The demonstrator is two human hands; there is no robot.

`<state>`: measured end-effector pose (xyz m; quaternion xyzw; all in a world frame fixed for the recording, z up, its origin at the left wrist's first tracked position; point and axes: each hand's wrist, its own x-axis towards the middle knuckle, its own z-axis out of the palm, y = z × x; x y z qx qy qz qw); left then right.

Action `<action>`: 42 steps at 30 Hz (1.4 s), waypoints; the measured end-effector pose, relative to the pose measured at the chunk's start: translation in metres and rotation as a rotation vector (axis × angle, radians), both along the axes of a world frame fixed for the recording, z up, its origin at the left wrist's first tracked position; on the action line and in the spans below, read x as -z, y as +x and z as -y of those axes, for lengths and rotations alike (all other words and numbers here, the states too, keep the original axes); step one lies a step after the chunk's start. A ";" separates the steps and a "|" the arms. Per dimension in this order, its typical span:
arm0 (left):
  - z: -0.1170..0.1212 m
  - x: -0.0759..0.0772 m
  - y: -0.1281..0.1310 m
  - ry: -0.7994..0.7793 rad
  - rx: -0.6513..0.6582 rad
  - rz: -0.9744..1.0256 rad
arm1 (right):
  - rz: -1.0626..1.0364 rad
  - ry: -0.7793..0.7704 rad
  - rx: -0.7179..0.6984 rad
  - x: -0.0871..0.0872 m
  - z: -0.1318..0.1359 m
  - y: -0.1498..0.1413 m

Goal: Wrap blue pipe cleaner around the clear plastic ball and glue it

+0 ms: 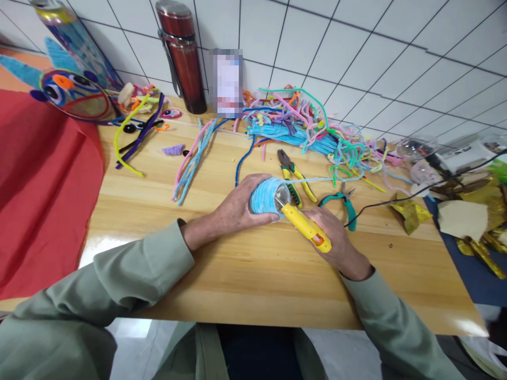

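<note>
My left hand (241, 203) is closed around a clear cup-like container (266, 198) wound with light-blue pipe cleaner, tilted with its open end to the right. In my right hand (335, 237) is a yellow glue gun (304, 227), its metal nozzle at the rim of that open end. A light-blue pipe cleaner strand (309, 180) trails rightward from the winding. Just behind my hands lie yellow-and-green combination pliers (303, 182). Small teal-handled pliers (350, 211) rest beyond my right hand, with a black cord (388, 203) running past them.
Along the tiled wall stand a red thermos (184, 63) and a blurred phone-like rectangle (227, 84). A tangled heap of pipe cleaners (301, 124) spreads beside them. Red cloth (43, 195) covers the left side; gold foil pieces (412, 214) lie right. A decorated can-like figure (75, 92) sits far left.
</note>
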<state>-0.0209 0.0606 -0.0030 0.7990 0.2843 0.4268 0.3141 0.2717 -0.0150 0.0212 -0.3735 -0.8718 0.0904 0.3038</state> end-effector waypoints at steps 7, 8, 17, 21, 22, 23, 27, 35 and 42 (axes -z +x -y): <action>0.000 -0.002 -0.001 0.011 0.011 -0.007 | -0.004 0.034 0.026 0.003 0.000 0.000; 0.001 -0.002 -0.001 0.007 0.009 -0.011 | -0.010 0.045 0.027 0.004 0.001 0.000; 0.001 -0.002 -0.001 -0.023 0.001 -0.014 | 0.014 -0.009 0.019 0.003 0.001 0.003; 0.001 -0.003 -0.001 -0.040 0.004 -0.010 | 0.016 0.009 0.012 0.002 0.000 0.001; 0.001 -0.003 -0.001 -0.043 0.004 -0.006 | 0.020 0.014 0.013 0.001 0.000 0.000; 0.001 -0.003 -0.001 -0.045 0.003 -0.003 | 0.020 0.018 0.017 0.001 0.000 -0.001; 0.000 -0.001 -0.001 -0.038 0.003 0.011 | -0.009 0.026 0.021 0.001 0.001 -0.003; 0.000 -0.002 -0.001 -0.039 -0.003 -0.010 | 0.007 0.003 0.007 0.001 0.002 -0.001; 0.001 -0.004 -0.002 -0.019 0.011 0.002 | -0.023 0.002 0.008 0.005 0.001 -0.002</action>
